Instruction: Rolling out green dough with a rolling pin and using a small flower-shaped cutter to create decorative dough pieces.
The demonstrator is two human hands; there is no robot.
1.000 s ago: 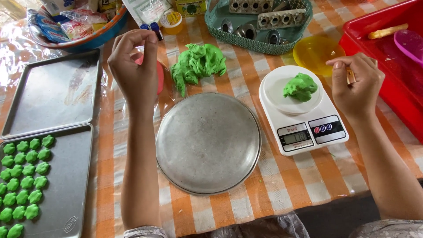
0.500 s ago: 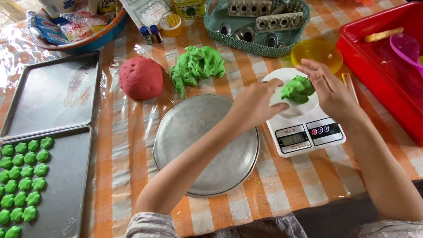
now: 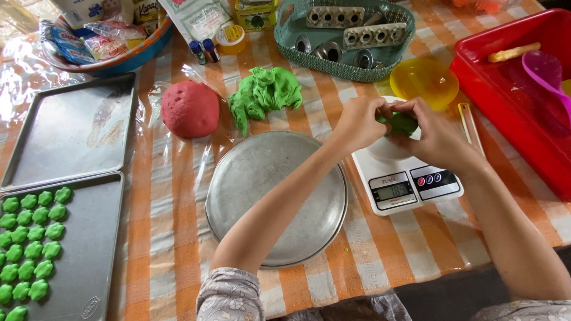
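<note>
Dough (image 3: 399,123) sits over the scale (image 3: 404,175), near the table's right edge; we pinch it from both sides, left hand (image 3: 357,122) and right hand (image 3: 434,134), fingers pressed together around it.

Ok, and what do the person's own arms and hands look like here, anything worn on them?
Both hands are bare: no gloves, rings or watch show on the left hand or the right hand. The forearms are uncovered. The left sleeve is short, pale grey with a small floral print; a similar sleeve edge shows on the right.
</note>
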